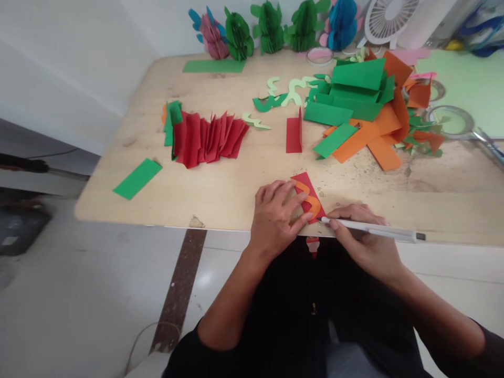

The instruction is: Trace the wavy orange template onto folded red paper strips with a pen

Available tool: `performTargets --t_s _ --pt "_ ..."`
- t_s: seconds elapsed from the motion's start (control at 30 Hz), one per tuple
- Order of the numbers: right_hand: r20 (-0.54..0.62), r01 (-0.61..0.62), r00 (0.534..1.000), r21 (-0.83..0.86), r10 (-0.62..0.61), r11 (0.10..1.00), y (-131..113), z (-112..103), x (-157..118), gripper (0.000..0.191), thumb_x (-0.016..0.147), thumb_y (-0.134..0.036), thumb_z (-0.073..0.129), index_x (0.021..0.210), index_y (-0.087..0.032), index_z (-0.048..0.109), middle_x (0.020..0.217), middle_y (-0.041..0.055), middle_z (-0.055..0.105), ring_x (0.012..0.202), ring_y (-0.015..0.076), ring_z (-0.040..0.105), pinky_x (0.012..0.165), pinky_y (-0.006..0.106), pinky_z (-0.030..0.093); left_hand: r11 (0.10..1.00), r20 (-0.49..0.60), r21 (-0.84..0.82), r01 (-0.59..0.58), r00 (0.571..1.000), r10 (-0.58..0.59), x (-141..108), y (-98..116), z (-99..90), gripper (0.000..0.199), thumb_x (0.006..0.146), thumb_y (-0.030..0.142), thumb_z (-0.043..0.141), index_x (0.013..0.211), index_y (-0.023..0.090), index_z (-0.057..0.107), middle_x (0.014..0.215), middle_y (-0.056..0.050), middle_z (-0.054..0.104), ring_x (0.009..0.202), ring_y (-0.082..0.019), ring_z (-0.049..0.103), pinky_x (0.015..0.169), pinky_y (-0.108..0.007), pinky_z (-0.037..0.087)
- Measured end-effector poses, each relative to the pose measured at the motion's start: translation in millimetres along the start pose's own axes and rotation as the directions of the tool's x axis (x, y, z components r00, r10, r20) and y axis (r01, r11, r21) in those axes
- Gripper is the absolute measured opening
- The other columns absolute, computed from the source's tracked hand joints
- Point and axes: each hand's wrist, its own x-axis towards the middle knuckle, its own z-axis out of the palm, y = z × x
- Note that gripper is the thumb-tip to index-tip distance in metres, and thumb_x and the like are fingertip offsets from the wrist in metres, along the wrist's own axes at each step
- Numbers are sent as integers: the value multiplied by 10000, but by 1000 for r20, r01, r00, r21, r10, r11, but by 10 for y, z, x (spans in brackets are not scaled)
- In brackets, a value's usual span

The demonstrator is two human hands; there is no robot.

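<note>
Near the front edge of the table lies a red paper piece [308, 179] with a curvy orange paper shape [314, 205] on top. My left hand [275, 214] presses on both from the left, its fingers spread. In my right hand [364, 236] is a white pen [378, 229], pinched near its point. The pen's tip touches the lower right corner of the red piece, beside the orange shape. Behind my hands, a folded red paper [293, 135] stands partly open.
A row of folded red papers [208, 137] and a green strip [137, 179] lie left. Green papers [354, 89] and orange papers [384, 152] are heaped right, near scissors [488, 144] and tape rolls. Paper figures [271, 29] and a fan [391, 18] line the back.
</note>
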Motion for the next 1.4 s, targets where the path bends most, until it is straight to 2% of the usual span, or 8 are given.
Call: performTargets --t_s 0.47,1.4 --pt "0 91 996 -33 -91 995 17 63 -14 72 888 -235 582 848 -224 640 798 8 733 751 175 666 770 353 467 1000 8 -12 7 1000 -7 3 -1 -2 345 921 467 549 1143 229 663 1339 -91 576 1237 -295 465 1048 -479 348" --pt "-67 56 996 -46 -59 997 58 20 29 62 874 -236 586 833 -230 632 759 -4 730 714 167 657 736 349 480 1000 -2 -12 -7 1000 7 -5 -4 6 351 923 467 545 1154 227 655 1321 -97 586 1236 -298 471 1048 -485 350"
